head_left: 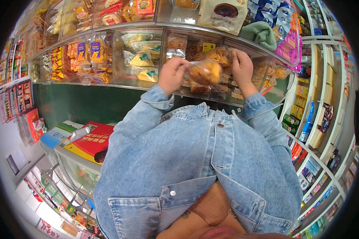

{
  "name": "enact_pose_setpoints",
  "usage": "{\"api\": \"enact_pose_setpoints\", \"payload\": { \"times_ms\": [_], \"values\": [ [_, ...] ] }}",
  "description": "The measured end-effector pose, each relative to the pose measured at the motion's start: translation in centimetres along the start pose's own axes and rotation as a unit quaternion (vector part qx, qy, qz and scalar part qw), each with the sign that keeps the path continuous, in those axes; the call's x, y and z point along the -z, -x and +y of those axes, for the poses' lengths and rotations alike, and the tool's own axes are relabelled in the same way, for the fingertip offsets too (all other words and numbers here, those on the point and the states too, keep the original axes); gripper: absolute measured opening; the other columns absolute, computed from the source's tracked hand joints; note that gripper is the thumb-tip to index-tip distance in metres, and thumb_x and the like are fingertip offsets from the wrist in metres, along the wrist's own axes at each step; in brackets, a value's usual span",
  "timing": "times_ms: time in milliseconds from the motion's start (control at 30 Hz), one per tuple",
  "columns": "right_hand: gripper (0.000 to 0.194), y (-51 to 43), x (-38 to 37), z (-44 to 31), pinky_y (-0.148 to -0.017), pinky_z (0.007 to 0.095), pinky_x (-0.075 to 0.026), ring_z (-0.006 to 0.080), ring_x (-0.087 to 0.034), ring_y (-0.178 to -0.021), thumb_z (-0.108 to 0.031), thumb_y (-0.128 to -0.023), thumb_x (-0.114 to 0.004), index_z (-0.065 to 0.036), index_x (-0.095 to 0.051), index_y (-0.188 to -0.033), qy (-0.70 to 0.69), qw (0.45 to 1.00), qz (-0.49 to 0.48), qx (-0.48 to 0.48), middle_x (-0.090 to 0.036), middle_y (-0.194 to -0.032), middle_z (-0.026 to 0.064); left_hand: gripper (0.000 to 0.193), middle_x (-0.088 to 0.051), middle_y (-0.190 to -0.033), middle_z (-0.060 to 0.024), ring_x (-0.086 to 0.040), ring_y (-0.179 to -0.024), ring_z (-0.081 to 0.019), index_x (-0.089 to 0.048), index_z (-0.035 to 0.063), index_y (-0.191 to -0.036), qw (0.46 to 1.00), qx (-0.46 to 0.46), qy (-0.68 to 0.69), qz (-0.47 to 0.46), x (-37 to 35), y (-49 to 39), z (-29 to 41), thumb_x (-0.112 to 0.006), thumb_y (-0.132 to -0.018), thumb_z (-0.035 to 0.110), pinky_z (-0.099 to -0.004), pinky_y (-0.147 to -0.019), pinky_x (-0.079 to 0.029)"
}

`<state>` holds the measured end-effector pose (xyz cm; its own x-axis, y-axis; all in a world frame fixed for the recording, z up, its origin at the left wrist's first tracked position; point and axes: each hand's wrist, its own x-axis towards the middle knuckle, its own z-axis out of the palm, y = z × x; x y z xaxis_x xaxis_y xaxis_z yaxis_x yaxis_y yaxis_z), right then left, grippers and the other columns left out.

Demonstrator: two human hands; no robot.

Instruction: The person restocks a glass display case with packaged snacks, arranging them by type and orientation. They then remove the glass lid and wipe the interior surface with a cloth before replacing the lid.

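My left hand (173, 74) pinches one end of a clear-wrapped golden-brown snack (205, 73), which is blurred and hangs above the front bin. My right hand (242, 67) has its thumb and fingers closed at the edge of a clear bag of orange-brown snack pieces (219, 56). Both hands are over a clear plastic bin (224, 100) on the lower tier. Small wrapped snacks (226, 88) lie in that bin below them, partly hidden by the held packs. A packet with a yellow label (208, 47) sits behind the hands.
Left of my hands, a bin holds wrapped yellow cakes (145, 58); potato snack packs (96, 50) lie farther left. A green cloth (259, 34) rests on the upper tier beside a large cream bag (223, 15). White shelves (320, 89) stand right, and a glass-sided freezer (74, 161) left.
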<state>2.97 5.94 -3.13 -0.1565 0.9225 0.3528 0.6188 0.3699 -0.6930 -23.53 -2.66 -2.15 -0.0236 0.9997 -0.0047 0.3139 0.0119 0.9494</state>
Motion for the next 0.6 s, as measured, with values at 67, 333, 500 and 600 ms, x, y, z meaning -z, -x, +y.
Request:
{"api": "enact_pose_setpoints", "payload": {
  "times_ms": [67,333,500,600],
  "values": [
    [0.015,-0.6,-0.4,-0.7,-0.079,0.0399,-0.05,0.0346,-0.063,-0.09,-0.017,-0.094,-0.061,-0.006,-0.07,-0.1,0.006,1.0,0.004,0.014,-0.068,-0.093,0.0146,0.007,-0.064,-0.087,-0.0145,-0.063,-0.082,-0.0299,-0.063,0.0012,-0.092,0.999,0.021,-0.022,0.025,2.8,-0.7,0.1,-0.059,-0.091,0.007,-0.0374,-0.074,-0.05],
    [0.022,-2.8,-6.1,-3.0,-0.08,0.0419,-0.05,0.0352,-0.063,-0.093,-0.007,-0.087,-0.061,-0.011,-0.069,-0.107,0.097,0.98,-0.173,0.004,-0.068,-0.097,0.0157,0.01,-0.064,-0.089,-0.0186,-0.063,-0.085,-0.0341,-0.061,-0.0001,-0.095,0.977,0.011,-0.212,-0.001,5.9,-3.6,-2.3,-0.058,-0.092,0.009,-0.0388,-0.076,-0.05],
    [0.038,-5.2,-11.0,-3.9,-0.089,0.0444,-0.05,0.0376,-0.062,-0.104,-0.009,-0.088,-0.057,-0.017,-0.062,-0.125,0.142,0.968,-0.201,0.059,-0.065,-0.115,0.0153,0.012,-0.066,-0.095,-0.0205,-0.062,-0.093,-0.0405,-0.063,0.0014,-0.095,0.949,-0.035,-0.312,-0.016,5.6,-7.6,-4.6,-0.057,-0.092,0.011,-0.0432,-0.08,-0.05],
    [0.041,-6.1,-12.0,-4.1,-0.091,0.0454,-0.05,0.0388,-0.061,-0.107,-0.014,-0.09,-0.056,-0.022,-0.06,-0.13,0.139,0.952,-0.262,-0.07,-0.063,-0.122,0.0143,0.013,-0.066,-0.095,-0.0206,-0.063,-0.093,-0.0408,-0.063,0.0012,-0.097,0.956,0.021,-0.289,-0.042,6.4,-8.0,-4.9,-0.057,-0.092,0.012,-0.0433,-0.08,-0.051]
  ]
}}
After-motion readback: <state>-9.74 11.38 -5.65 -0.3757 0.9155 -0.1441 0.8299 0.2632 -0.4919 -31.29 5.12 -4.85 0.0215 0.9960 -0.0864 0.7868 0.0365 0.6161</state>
